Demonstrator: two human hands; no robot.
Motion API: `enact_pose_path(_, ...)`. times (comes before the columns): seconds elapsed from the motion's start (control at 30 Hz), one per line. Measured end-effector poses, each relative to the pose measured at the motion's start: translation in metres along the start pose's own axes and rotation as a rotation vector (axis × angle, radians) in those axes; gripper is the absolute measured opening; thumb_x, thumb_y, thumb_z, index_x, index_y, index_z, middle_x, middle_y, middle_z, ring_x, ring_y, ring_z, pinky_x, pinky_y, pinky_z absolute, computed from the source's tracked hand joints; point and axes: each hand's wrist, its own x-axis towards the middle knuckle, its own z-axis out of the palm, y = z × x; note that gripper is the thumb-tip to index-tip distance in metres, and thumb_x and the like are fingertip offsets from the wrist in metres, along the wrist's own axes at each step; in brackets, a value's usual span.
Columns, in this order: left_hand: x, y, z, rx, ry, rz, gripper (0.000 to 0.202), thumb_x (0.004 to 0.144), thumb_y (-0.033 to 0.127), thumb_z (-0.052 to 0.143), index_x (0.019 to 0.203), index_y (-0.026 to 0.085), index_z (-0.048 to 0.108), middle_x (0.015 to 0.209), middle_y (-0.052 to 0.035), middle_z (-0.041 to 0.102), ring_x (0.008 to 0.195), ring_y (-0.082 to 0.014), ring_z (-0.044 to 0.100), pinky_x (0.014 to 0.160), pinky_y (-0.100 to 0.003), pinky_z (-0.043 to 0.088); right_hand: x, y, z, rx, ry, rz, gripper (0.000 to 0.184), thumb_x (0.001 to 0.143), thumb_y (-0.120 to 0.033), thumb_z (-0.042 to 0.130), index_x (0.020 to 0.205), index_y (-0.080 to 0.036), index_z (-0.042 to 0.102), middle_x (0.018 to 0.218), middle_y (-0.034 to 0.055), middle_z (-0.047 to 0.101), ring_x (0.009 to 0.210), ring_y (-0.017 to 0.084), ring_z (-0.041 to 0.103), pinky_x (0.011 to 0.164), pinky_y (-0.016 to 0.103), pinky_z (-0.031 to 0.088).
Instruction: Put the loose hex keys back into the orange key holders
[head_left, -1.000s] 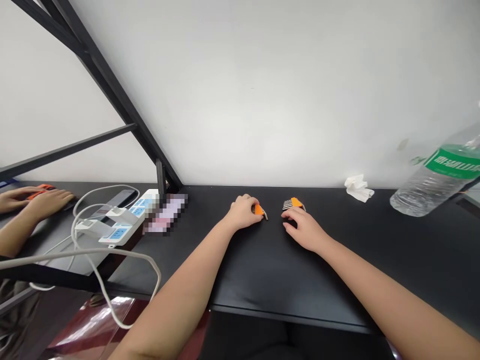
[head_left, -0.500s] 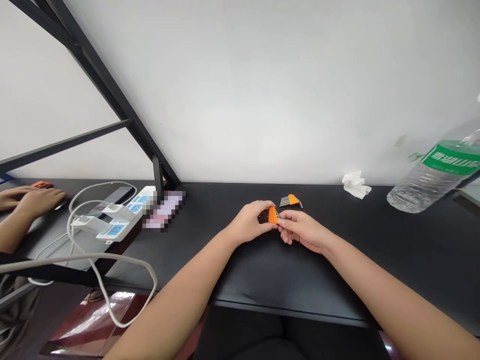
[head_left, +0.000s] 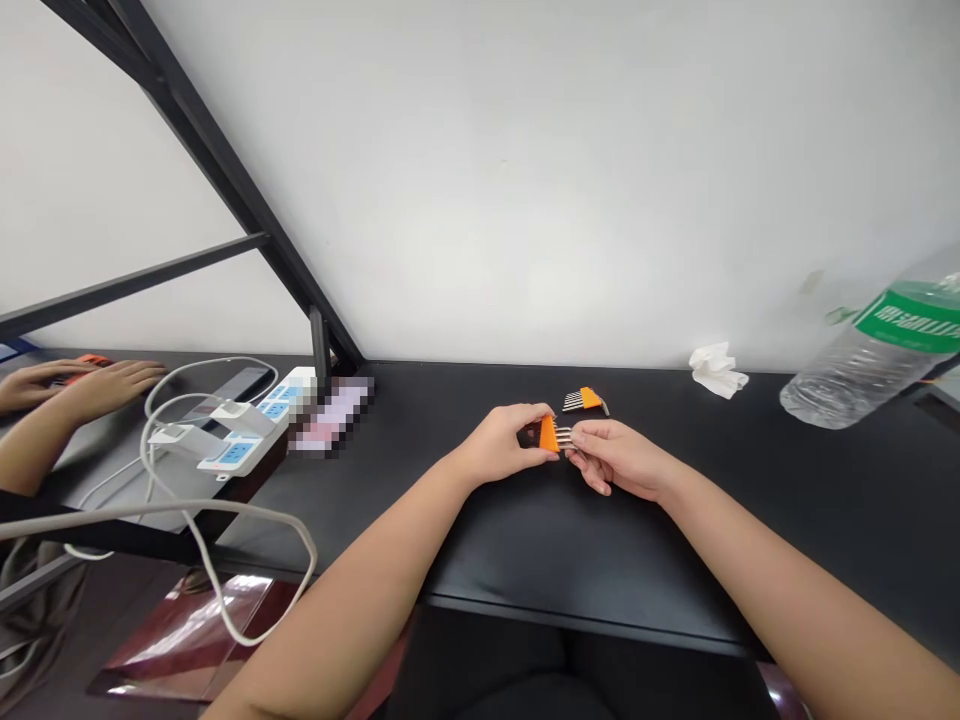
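My left hand [head_left: 504, 445] grips an orange holder [head_left: 549, 435] with several metal hex keys sticking out to the right. My right hand [head_left: 619, 457] pinches the ends of those keys, so both hands meet over the black table [head_left: 525, 540]. A second orange hex key set [head_left: 586, 401] lies on the table just behind my hands, untouched.
A crumpled white tissue [head_left: 716, 370] and a tilted plastic water bottle [head_left: 877, 345] lie at the back right. White power strips with cables [head_left: 240, 435] and a black metal frame [head_left: 225, 190] stand at the left. Another person's hands [head_left: 82, 385] rest at the far left.
My left hand lifted its orange set off the table and brought it toward the middle. My right hand left the second set on the table and took hold of the keys in the left one.
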Motion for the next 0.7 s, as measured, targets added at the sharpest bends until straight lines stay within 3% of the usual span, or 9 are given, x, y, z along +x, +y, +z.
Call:
enact_pose_path(0.1, 0.0, -0.002, -0.002, 0.022, -0.012, -0.012, 0.027, 0.081, 0.036, 0.077, 0.1, 0.022, 0.064, 0.088, 0.0019, 0.065, 0.078, -0.0139, 0.057, 0.075, -0.025, 0.047, 0.0, 0.0, 0.001, -0.047, 0.062, -0.053, 0.038, 0.093, -0.048, 0.069, 0.075, -0.016, 0.058, 0.059, -0.0034, 0.056, 0.041, 0.008, 0.052, 0.039, 0.02, 0.038)
enact_pose_path(0.2, -0.001, -0.006, -0.004, 0.027, 0.015, -0.045, 0.022, 0.08, 0.032, 0.075, 0.096, 0.022, 0.063, 0.084, 0.0033, 0.063, 0.076, -0.0131, 0.056, 0.074, -0.024, 0.046, 0.0, 0.0, -0.001, 0.099, 0.136, -0.124, 0.038, 0.09, -0.048, 0.073, 0.075, -0.018, 0.055, 0.061, -0.0042, 0.057, 0.038, 0.006, 0.047, 0.038, 0.019, 0.034)
enact_pose_path(0.33, -0.001, -0.016, -0.007, 0.093, 0.008, -0.122, 0.021, 0.078, 0.029, 0.075, 0.094, 0.023, 0.063, 0.08, 0.0051, 0.062, 0.072, -0.0124, 0.054, 0.069, -0.024, 0.044, 0.0, 0.002, -0.01, 0.213, 0.19, -0.07, 0.037, 0.083, -0.044, 0.081, 0.079, -0.017, 0.056, 0.065, -0.0047, 0.056, 0.04, 0.003, 0.041, 0.038, 0.017, 0.03)
enact_pose_path(0.57, -0.002, -0.024, -0.01, 0.165, 0.008, -0.227, 0.022, 0.076, 0.032, 0.074, 0.095, 0.023, 0.066, 0.08, 0.0038, 0.064, 0.07, -0.0137, 0.057, 0.065, -0.025, 0.043, 0.003, 0.003, -0.021, 0.044, 0.434, 0.015, 0.046, 0.076, -0.053, 0.083, 0.078, -0.017, 0.054, 0.067, -0.0041, 0.05, 0.045, 0.001, 0.032, 0.037, 0.015, 0.021)
enact_pose_path(0.7, -0.002, -0.022, -0.009, 0.132, -0.014, -0.251, 0.022, 0.076, 0.034, 0.073, 0.095, 0.024, 0.067, 0.081, 0.0032, 0.064, 0.072, -0.0145, 0.058, 0.065, -0.025, 0.044, 0.004, 0.002, -0.033, -0.091, 0.565, 0.032, 0.045, 0.082, -0.055, 0.076, 0.074, -0.019, 0.051, 0.066, -0.0042, 0.047, 0.044, 0.002, 0.032, 0.035, 0.017, 0.022)
